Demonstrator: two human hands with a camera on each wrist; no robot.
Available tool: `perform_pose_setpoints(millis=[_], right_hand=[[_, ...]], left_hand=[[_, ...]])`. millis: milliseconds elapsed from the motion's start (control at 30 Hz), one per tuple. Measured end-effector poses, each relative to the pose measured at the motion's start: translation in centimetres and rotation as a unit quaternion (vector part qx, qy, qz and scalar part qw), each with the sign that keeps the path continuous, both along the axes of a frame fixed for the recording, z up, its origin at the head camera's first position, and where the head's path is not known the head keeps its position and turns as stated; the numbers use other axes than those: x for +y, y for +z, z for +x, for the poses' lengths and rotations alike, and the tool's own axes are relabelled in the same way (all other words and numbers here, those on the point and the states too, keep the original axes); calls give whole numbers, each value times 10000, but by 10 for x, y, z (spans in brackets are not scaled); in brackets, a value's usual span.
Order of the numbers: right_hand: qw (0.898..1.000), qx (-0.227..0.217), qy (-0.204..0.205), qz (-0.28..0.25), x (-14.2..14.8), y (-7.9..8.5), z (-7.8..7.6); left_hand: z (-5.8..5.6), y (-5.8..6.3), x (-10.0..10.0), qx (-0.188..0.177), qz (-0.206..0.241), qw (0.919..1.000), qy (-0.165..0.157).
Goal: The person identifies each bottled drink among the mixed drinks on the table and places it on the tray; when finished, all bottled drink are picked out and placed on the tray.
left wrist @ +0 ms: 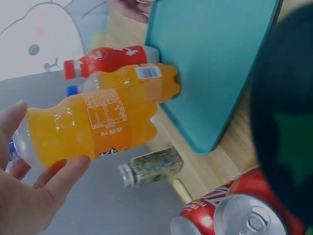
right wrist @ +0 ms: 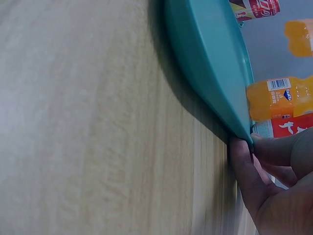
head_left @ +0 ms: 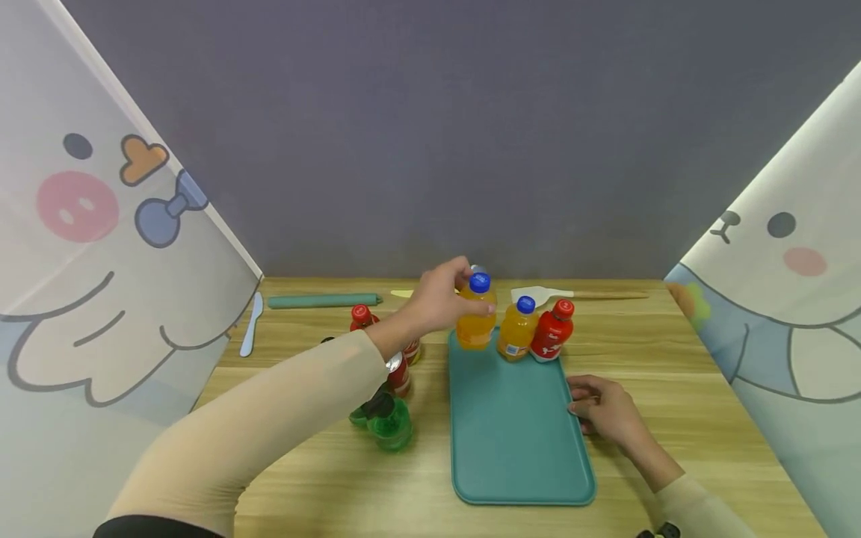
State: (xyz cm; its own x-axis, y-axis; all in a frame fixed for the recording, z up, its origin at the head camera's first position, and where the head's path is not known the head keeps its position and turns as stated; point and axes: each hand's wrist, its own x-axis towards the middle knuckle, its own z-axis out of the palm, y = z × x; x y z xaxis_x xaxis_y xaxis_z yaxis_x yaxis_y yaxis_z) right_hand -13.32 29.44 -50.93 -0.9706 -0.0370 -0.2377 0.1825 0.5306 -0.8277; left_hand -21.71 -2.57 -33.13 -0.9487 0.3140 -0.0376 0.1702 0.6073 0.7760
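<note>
My left hand grips an orange soda bottle with a blue cap near its top, holding it above the far left corner of the teal tray. A second orange soda bottle stands at the tray's far end. Beside it is a red bottle with a red cap, in the far right corner. My right hand pinches the tray's right rim between thumb and fingers. In the right wrist view the lifted bottle hangs apart from the standing one.
Left of the tray are red soda cans, a red-capped bottle and green bottles with dark caps. Along the back lie a green cylinder and a white spatula. A glass jar stands behind the tray. A pale knife lies far left.
</note>
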Motion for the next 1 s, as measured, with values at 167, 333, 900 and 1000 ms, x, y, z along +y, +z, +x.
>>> perform_pose_setpoints(millis=[167,333,900,1000], right_hand=[[10000,-1,-2,-43,0,-1,0],[10000,37,32,-14,1,0,-1],[10000,17,21,-4,-3,5,-1],[10000,25,24,14,-4,6,-1]], left_hand=[[-6,-12,7,-157,-65,9999,-32],[-12,-17,15,-228,-262,9994,93],[-22,-27,36,-531,-1009,9933,216],[-24,-30,35,-550,-1042,9928,196]])
